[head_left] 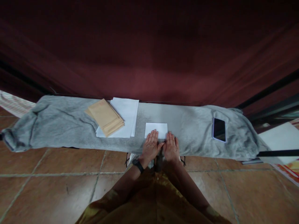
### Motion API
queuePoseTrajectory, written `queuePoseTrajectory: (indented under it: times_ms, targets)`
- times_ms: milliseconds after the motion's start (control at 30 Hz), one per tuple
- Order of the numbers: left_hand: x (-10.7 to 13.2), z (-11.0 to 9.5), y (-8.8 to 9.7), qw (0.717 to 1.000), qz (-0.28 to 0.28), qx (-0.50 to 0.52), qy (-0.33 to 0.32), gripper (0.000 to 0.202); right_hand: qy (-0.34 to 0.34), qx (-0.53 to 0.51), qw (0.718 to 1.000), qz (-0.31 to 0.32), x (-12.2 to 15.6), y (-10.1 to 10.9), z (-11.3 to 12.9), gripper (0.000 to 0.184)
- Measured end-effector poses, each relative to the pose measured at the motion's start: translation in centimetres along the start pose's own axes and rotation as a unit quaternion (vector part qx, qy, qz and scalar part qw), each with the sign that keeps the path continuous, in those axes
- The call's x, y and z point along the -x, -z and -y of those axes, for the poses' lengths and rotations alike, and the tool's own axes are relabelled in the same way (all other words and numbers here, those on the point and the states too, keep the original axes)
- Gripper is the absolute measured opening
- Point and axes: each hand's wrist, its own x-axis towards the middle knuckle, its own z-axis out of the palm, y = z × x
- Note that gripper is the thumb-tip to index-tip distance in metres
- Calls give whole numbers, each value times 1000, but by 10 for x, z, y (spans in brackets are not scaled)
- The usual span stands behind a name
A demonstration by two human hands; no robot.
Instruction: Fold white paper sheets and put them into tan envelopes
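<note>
A small white rectangle of paper [158, 127], seemingly folded, lies flat on the grey cloth in front of me. My left hand [151, 146] rests palm down with its fingers stretched out over the paper's lower left part. Beside it, my right hand [171, 147] lies flat, its fingertips at the paper's lower right corner. The two thumbs nearly meet below the paper's near edge. Neither hand grasps anything. On my left wrist is a dark watch [138, 165].
Left of my hands, a stack of brown envelopes [105, 116] lies partly over white sheets [129, 115]. A phone [219, 129] lies at right. Grey cloth [187, 127] covers the narrow surface. Behind it hangs a dark red curtain [149, 81]; tiled floor [58, 186] shows in front.
</note>
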Motion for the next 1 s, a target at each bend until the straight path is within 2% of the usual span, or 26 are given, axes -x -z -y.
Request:
queuePoseTrajectory:
  times_ms: [200,333,433,500,633,733,833,1000]
  targets:
    - [14,22,7,998,-21,-23,45,70,-10,-7,1000,-10,-2,0,1,59]
    - [16,27,10,997,-37,-17,68,66,-6,-10,1000,-5,-2,1,1,57]
    - [7,21,14,997,-49,-8,67,62,-6,-17,1000,-11,-2,0,1,57]
    - [-3,11,16,998,-41,6,38,61,-5,-21,1000,-13,-1,-2,0,58]
    - [-27,-16,11,997,12,46,-52,61,1,-19,1000,3,-2,-4,-1,59]
    - [-41,-30,3,995,43,61,-68,63,4,-13,1000,13,-3,-5,-2,61]
    - [-47,-32,-4,996,52,55,-55,65,8,-16,1000,9,-3,-7,-3,63]
    - [-50,-20,-4,997,47,30,-51,66,11,-25,1000,-14,-1,-7,-3,59]
